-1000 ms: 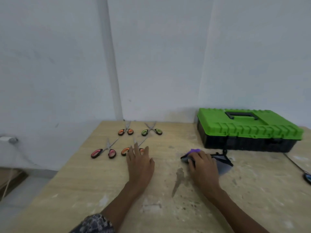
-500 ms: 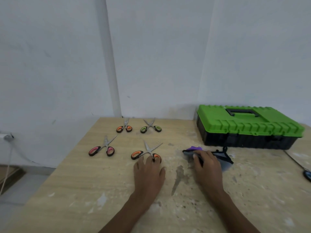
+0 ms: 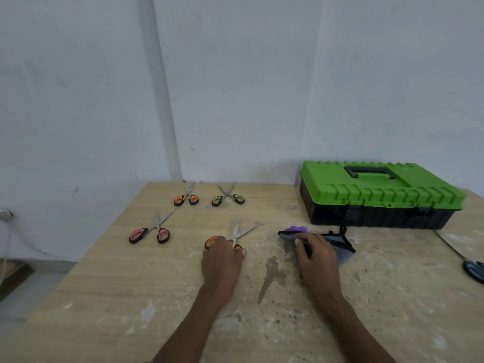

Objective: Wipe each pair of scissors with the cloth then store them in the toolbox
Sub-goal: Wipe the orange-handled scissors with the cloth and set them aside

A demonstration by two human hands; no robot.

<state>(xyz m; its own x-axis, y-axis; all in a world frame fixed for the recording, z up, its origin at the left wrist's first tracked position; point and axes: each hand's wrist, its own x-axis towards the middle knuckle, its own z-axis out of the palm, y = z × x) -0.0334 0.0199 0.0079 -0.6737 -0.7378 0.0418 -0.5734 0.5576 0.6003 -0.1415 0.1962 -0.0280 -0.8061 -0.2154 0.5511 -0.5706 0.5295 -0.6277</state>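
Note:
Several scissors lie on the wooden table [image 3: 110, 297]. My left hand [image 3: 222, 260] covers the handles of the nearest orange-handled scissors [image 3: 239, 231], whose blades point away, slightly apart. My right hand [image 3: 315, 255] rests on the grey and purple cloth [image 3: 337, 244], fingers curled over it. A pink-handled pair [image 3: 152, 230] lies to the left. Another orange-handled pair [image 3: 186, 197] and a green-handled pair [image 3: 227, 195] lie near the wall. The green-lidded black toolbox [image 3: 377, 195] stands shut at the back right.
White walls close the table's far side. The table's left edge drops to the floor, where a cable [image 3: 7, 237] hangs. A dark object on a cord [image 3: 474, 268] lies at the right edge. Pale stains mark the tabletop.
My left hand has slid forward onto the handles of the nearest orange scissors. My right hand has stayed on the cloth.

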